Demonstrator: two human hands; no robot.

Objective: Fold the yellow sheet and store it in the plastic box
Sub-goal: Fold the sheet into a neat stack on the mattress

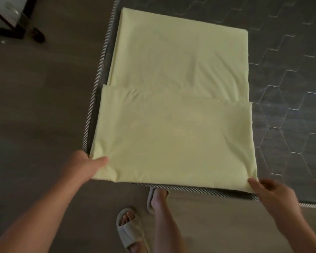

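Under yellow sheet (171, 128), left hand's (84, 166) fingers hidden.

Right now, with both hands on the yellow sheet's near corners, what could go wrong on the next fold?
The folded flap's far edge runs askew on the yellow sheet, so another fold may compound it. The left hand and right hand pinch only the near corners, at the edge of the mattress; the middle could sag off. The plastic box is not in view.
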